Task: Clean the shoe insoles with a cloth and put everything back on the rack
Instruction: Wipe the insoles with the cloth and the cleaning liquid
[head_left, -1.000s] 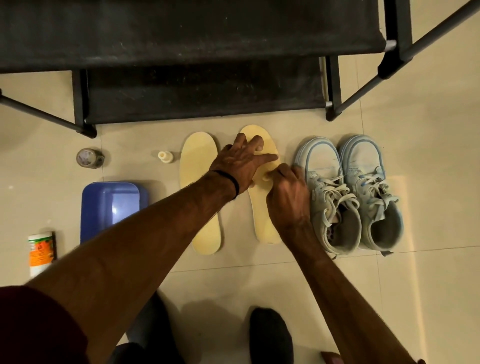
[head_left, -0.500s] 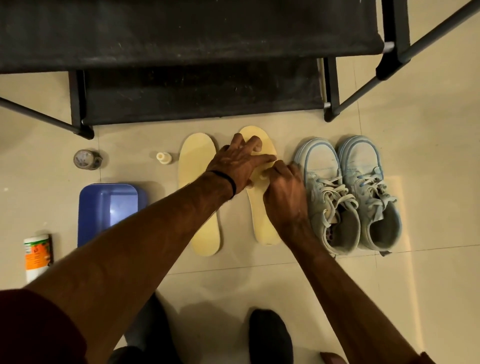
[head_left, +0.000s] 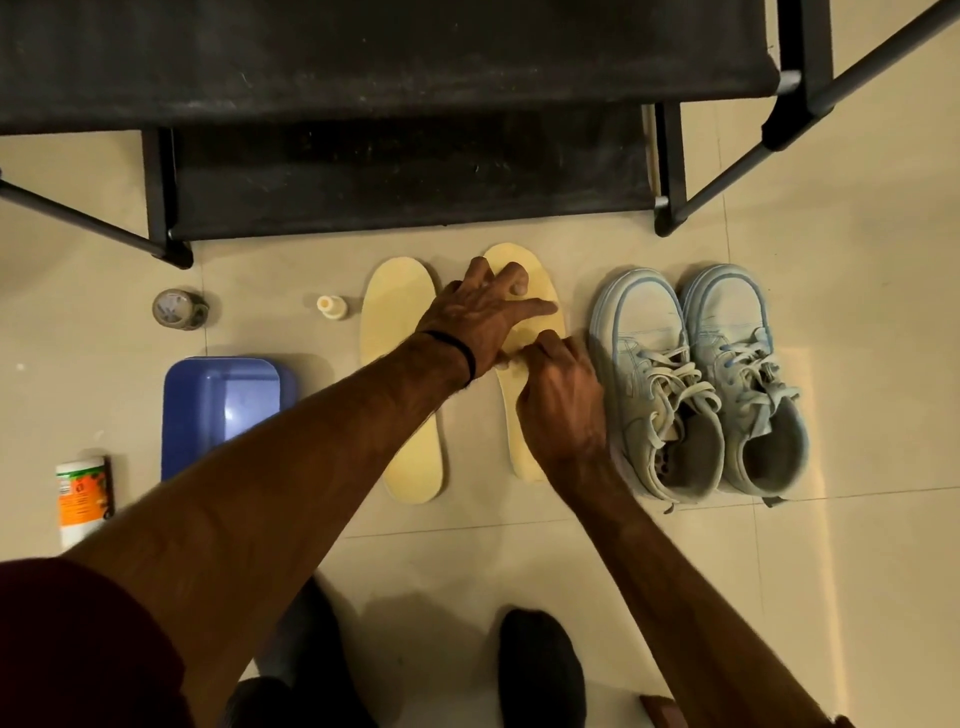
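Note:
Two pale yellow insoles lie side by side on the floor tiles, the left insole (head_left: 400, 322) untouched. My left hand (head_left: 483, 317) presses flat with spread fingers on the toe half of the right insole (head_left: 543, 283). My right hand (head_left: 561, 405) sits on that insole's middle with curled fingers, pinching a small pale cloth (head_left: 501, 364) that barely shows at the fingertips. A pair of light blue sneakers (head_left: 649, 364) (head_left: 737, 353) stands just right of the insoles. The black shoe rack (head_left: 389, 171) stands behind everything.
A blue plastic tub (head_left: 223, 410) sits left of the insoles, with an orange-labelled bottle (head_left: 80, 499) further left. A small capped bottle (head_left: 331, 306) and a tape roll (head_left: 176, 309) lie near the rack's leg. My dark-socked foot (head_left: 540, 670) is below.
My right hand's fingertips have shifted slightly left across the right insole. My left hand keeps pressing the same spot.

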